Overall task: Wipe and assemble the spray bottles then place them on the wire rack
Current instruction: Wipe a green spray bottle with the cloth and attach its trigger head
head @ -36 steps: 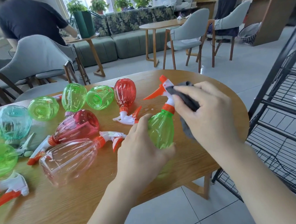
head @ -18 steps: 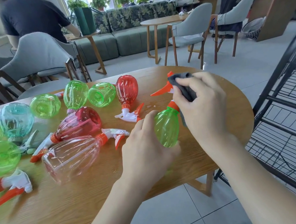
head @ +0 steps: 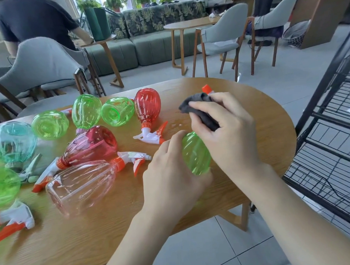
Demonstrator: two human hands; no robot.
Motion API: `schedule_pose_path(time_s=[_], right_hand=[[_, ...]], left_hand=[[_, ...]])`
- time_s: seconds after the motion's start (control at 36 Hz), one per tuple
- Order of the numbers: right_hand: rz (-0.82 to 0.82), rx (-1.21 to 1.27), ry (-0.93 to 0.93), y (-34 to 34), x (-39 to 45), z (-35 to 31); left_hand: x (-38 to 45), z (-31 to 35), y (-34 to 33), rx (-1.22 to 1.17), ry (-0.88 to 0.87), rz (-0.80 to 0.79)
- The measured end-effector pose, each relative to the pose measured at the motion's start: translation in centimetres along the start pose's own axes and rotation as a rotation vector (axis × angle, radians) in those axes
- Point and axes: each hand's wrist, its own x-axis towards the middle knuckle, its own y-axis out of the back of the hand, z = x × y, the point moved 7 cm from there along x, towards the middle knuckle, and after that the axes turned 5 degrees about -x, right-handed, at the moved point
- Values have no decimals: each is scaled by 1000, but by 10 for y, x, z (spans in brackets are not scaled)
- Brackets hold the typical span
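Observation:
My left hand [head: 172, 173] grips the base of a green spray bottle [head: 195, 153] held above the wooden table [head: 261, 127]. My right hand [head: 228, 129] holds a dark grey cloth [head: 199, 106] wrapped over the bottle's spray head, and only the orange nozzle tip [head: 206, 88] shows. Several more bottles lie on the table to the left: a red one with a trigger [head: 147, 107], a pink one [head: 91, 144], a clear pink one [head: 81, 183], several green ones [head: 85, 110] and a teal one [head: 14, 140]. The black wire rack [head: 333, 144] stands at the right.
A loose white and orange trigger head [head: 14, 219] lies at the table's left front. Grey chairs [head: 38, 64] stand behind the table, and a person in a dark shirt [head: 32, 20] stands at the back left. Tiled floor lies between table and rack.
My right hand has slid the cloth further over the spray head, now covering the trigger and most of the nozzle. The bottle has tilted slightly in my left hand.

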Motion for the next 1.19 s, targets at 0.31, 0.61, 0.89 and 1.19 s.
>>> schedule_pose_path(time_s=[0.31,0.61,0.89,1.19], right_hand=[[11,-3,-125,7,6,23],[-18,-16,-199,5,1,33],[-65,0,-181,5,-2,31],[-115,164,-181,-2,-8,15]], left_hand=[[2,-5,5,-31,34,21],[4,-6,6,-36,69,1],[5,-9,7,-62,70,1],[4,-10,8,-100,84,-2]])
